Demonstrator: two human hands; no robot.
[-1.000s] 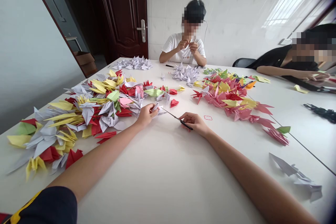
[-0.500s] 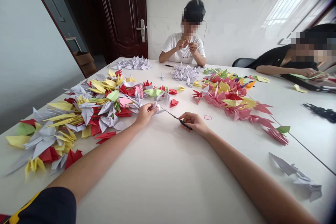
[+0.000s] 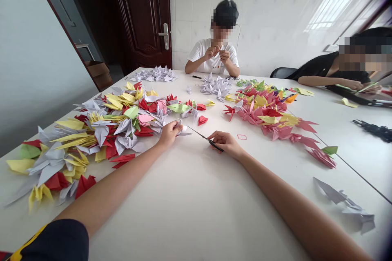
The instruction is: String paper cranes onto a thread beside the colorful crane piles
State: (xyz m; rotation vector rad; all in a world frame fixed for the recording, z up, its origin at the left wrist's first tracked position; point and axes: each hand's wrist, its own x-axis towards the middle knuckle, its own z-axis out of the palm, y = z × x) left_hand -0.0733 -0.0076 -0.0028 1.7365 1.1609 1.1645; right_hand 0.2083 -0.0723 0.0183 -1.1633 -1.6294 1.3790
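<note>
My left hand (image 3: 169, 133) pinches a small pale folded-paper crane (image 3: 184, 133) beside the left heap of paper cranes (image 3: 101, 130). That heap mixes lavender-white, yellow, red, green and pink pieces. In my right hand (image 3: 225, 142) is a slim, straight tool with a black handle (image 3: 216, 145); its exact kind is hard to make out. The thin shaft points left, and its tip comes up to the paper piece. A single red folded piece (image 3: 202, 120) lies on the white table (image 3: 183, 200) just beyond both hands.
A pink, red and yellow heap (image 3: 269, 110) lies to the right, with white piles (image 3: 216, 85) farther back. Loose grey-white cranes (image 3: 346, 204) lie near the right front. Two people sit at the far side and right, each handling something small. A black cord bundle (image 3: 372, 130) lies at right.
The paper piece in my left hand has turned slightly, with a pale point now showing to the right. The person at right has shifted the green paper.
</note>
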